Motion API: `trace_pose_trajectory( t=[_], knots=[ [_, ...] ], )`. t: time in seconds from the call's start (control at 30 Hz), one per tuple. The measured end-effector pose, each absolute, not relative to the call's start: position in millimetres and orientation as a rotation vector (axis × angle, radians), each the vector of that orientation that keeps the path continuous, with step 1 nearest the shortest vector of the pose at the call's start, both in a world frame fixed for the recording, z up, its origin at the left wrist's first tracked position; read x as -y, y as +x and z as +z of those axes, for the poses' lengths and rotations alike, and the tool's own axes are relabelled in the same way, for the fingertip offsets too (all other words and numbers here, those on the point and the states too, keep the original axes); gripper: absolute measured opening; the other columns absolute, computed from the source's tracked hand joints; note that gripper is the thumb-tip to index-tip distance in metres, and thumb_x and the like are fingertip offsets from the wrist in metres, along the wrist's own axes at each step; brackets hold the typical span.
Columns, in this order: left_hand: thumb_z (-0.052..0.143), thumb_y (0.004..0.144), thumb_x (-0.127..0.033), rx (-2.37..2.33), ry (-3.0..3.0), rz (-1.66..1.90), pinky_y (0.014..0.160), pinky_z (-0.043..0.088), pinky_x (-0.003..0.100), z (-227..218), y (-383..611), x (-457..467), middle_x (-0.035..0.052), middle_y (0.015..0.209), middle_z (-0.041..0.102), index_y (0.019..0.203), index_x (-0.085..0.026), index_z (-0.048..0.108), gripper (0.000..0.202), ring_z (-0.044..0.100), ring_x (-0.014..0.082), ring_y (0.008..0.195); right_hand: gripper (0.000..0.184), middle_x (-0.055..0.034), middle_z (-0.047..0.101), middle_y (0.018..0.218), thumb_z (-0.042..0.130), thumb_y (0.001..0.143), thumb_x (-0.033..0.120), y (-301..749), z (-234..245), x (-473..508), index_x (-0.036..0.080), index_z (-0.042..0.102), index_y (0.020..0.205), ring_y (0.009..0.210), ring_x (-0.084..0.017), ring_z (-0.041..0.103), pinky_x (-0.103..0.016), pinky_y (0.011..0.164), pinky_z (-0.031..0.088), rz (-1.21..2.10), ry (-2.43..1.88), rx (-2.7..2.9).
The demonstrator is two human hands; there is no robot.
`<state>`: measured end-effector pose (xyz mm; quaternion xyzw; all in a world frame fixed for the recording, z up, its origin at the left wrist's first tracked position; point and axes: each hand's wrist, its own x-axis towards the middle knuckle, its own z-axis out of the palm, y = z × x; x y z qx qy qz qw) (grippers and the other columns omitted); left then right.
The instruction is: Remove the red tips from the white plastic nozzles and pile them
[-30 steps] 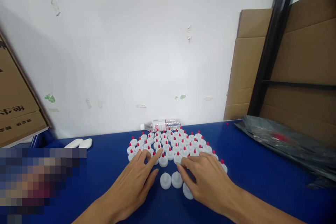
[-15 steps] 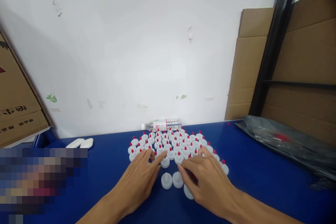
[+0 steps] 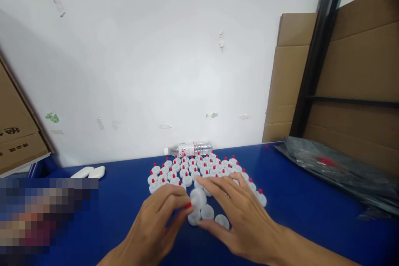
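My left hand (image 3: 157, 216) pinches the red tip of a round white cap (image 3: 198, 198), which is tipped on its side with its broad base toward the right. Spread around it is my right hand (image 3: 243, 212), its thumb and index finger apart. Whether the right fingertips touch the held cap, I cannot tell. Below the held cap are a plain white cap (image 3: 194, 218), another plain cap (image 3: 207, 213) and a third plain cap (image 3: 222, 222), none showing a red tip. Behind both hands stand rows of white caps with red tips (image 3: 172, 174), partly hidden by my fingers.
A clear plastic bottle (image 3: 202, 148) lies along the wall behind the rows. White rounded objects (image 3: 96, 172) rest at the left on the blue table (image 3: 124, 199). Grey plastic bags (image 3: 327, 174) lie at the right, near cardboard (image 3: 289, 79). A cardboard box (image 3: 18, 133) leans at the left.
My left hand has come back toward me and now pinches a red-tipped cap, tipped over. My right hand has opened from curled fingers to a wide spread. The view has shifted slightly.
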<state>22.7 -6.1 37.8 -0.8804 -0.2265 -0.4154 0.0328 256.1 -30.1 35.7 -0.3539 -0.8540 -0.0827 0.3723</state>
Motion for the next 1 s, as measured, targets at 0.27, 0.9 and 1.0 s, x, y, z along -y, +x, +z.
trace_pose_trajectory(
  t=[0.27, 0.9, 1.0],
  knots=[
    [0.045, 0.100, -0.014, 0.637, -2.821, -1.061, 0.070, 0.050, 0.029, 38, 28, 19, 0.0056, 0.091, 0.063, 0.106, -0.022, 0.051, 0.012, 0.059, 0.0176, 0.078, 0.024, -0.0046, 0.076, 0.101, 0.056, 0.102, 0.030, 253, 44, 35, 0.017, 0.058, 0.122, 0.087, -0.017, 0.070, -0.037, 0.100, 0.038, -0.288, -0.606, 2.201],
    [0.033, 0.107, -0.025, 1.103, -2.895, -0.965, 0.071, 0.038, 0.031, 41, 1, -12, -0.0007, 0.078, 0.054, 0.080, -0.021, 0.047, 0.031, 0.048, 0.0167, 0.073, 0.007, -0.0017, 0.077, 0.109, 0.061, 0.097, 0.014, 268, 54, 14, 0.021, 0.064, 0.096, 0.081, -0.012, 0.068, -0.038, 0.101, 0.036, -0.337, -0.627, 2.108],
    [0.037, 0.106, -0.025, 1.138, -2.934, -0.796, 0.074, 0.040, 0.032, 42, 1, -16, 0.0004, 0.081, 0.057, 0.081, -0.021, 0.048, 0.027, 0.050, 0.0185, 0.079, 0.008, -0.0006, 0.076, 0.107, 0.064, 0.093, 0.013, 264, 49, 19, 0.021, 0.062, 0.094, 0.078, -0.011, 0.067, -0.032, 0.093, 0.042, -0.136, -0.534, 2.178]
  ],
)
